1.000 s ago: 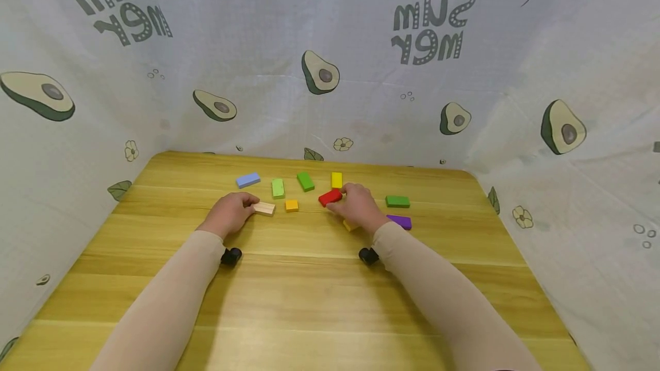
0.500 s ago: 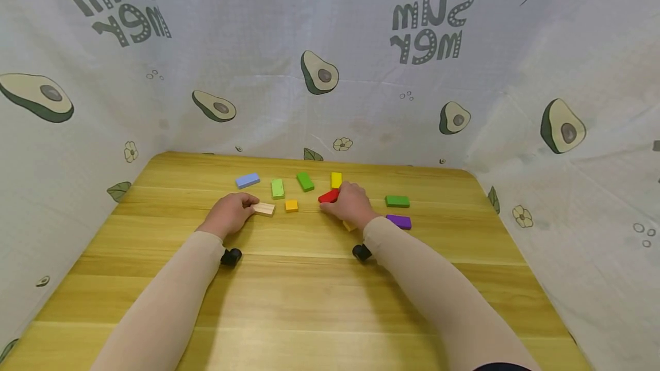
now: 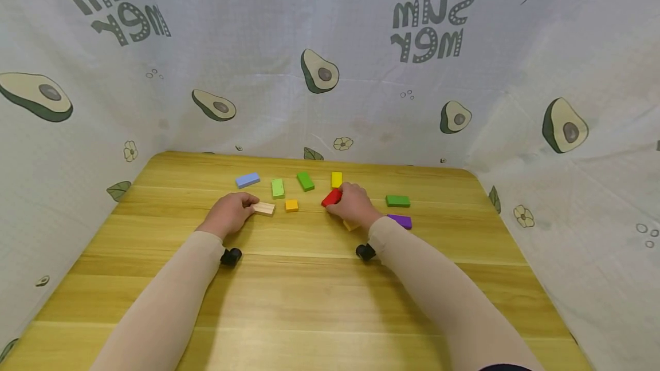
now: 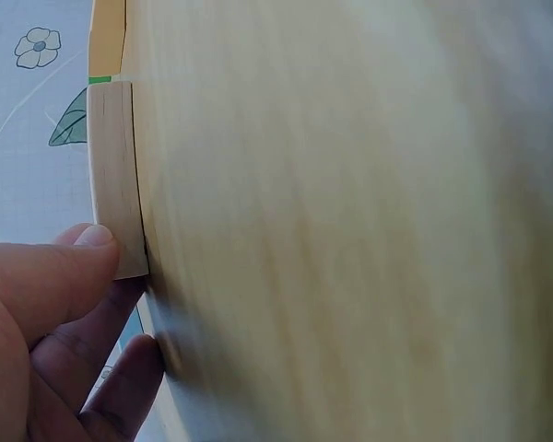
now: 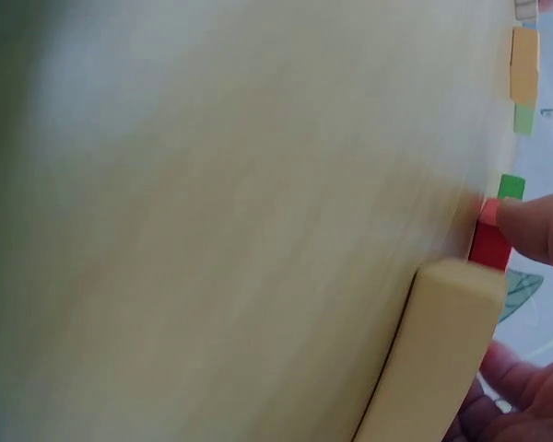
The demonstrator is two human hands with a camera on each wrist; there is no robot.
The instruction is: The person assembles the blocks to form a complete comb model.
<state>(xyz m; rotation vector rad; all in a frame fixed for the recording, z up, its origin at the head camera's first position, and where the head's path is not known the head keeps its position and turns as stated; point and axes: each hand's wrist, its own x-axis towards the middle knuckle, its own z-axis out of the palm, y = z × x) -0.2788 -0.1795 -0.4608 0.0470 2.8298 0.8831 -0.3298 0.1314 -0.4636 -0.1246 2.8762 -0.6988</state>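
My left hand (image 3: pixel 229 214) pinches one end of a plain wooden block (image 3: pixel 264 209) that lies on the table. In the left wrist view, thumb and fingers close on the near end of that wooden block (image 4: pixel 113 166). My right hand (image 3: pixel 357 205) holds a red block (image 3: pixel 331 197) between thumb and fingers, and its far end points up and right. The right wrist view has the thumb on the red block (image 5: pixel 490 238). An orange-yellow block (image 3: pixel 350 225) lies close below the right hand, partly hidden by it. Between the hands sits a small orange block (image 3: pixel 291 206).
Behind the hands lie a blue block (image 3: pixel 248 180), a light green block (image 3: pixel 278 188), a green block (image 3: pixel 305 181) and a yellow block (image 3: pixel 337 180). Right of the right hand are another green block (image 3: pixel 397 201) and a purple block (image 3: pixel 400 221). A printed cloth (image 3: pixel 258 44) hangs behind the table.
The right hand has shifted slightly left and then a little back, turning the red block to a steeper slant. The left hand and its wooden block have stayed put.
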